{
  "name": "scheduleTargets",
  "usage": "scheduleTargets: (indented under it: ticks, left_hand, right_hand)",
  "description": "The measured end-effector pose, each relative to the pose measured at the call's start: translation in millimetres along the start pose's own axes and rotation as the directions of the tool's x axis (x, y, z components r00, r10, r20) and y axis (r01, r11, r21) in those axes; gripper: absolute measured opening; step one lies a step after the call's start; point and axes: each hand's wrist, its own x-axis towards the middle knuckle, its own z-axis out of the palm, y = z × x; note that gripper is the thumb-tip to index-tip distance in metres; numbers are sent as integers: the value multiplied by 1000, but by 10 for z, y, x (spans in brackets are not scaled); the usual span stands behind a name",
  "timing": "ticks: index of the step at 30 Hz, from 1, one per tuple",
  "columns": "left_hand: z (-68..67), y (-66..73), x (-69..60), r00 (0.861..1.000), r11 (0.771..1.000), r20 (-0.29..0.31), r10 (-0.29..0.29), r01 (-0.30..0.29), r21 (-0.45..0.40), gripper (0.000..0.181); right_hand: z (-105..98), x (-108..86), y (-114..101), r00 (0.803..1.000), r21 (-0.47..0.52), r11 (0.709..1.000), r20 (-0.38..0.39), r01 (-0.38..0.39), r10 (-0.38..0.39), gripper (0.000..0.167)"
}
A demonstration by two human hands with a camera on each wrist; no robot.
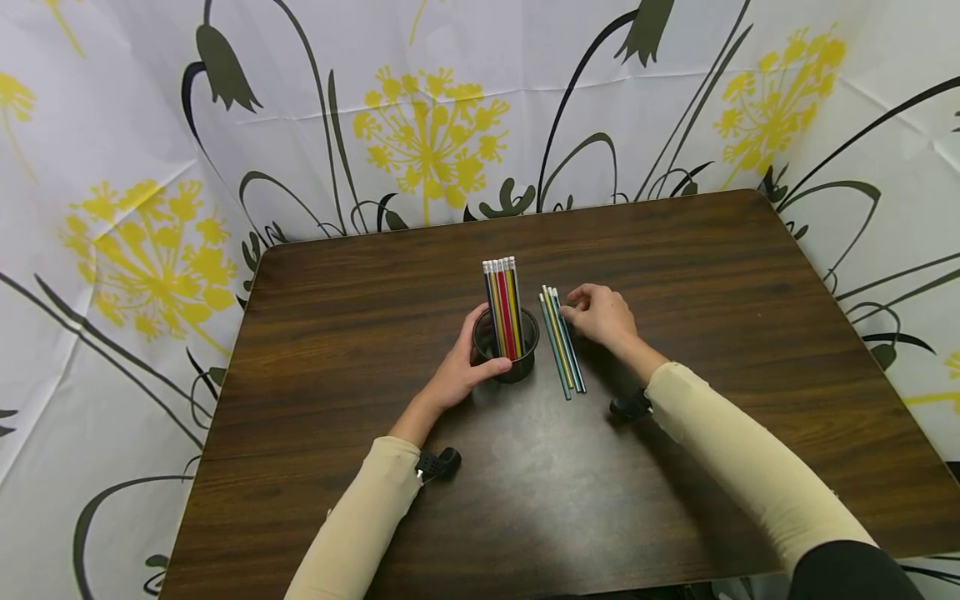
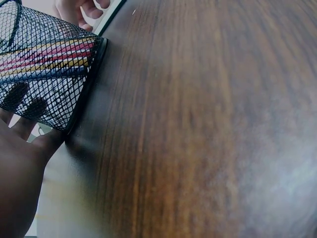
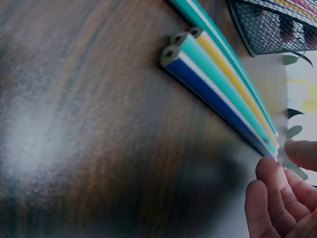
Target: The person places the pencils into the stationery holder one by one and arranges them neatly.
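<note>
A black mesh pencil cup stands upright on the table, with the left hand curved round its left side, thumb across the front. Inside it lean several pencils, eraser ends up, in red, yellow and dark colours. Just right of the cup, loose pencils lie side by side in teal, yellow and blue, unsharpened ends towards the near edge. The right hand is beside their far eraser ends. Its thumb and bent fingertips come close to these ends; contact is hard to tell.
The dark wood-grain table spreads on all sides of the cup. A white cloth printed with yellow flowers and grey stems hangs behind it. Each wrist carries a black camera strap.
</note>
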Motion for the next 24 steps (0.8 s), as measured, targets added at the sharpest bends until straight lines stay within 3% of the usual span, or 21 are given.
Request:
scheduleTargets:
  ticks: [7,14,24]
  left_hand:
    - [-2,4,-4,1000,1000,9,17,-17,-4,85]
    - [-3,11,-9,1000,1000,6,7,-7,5,85]
    - [-7,-18,-10,1000,1000,8,21,-21,-4,85]
  right_hand:
    - [39,16,23,999,-100,995,39,-22,26,26]
    - [23,-5,-12,998,-129,991,61,-26,34,20]
    - [14,-45,-113,1000,-289,957,17,-2,8,26]
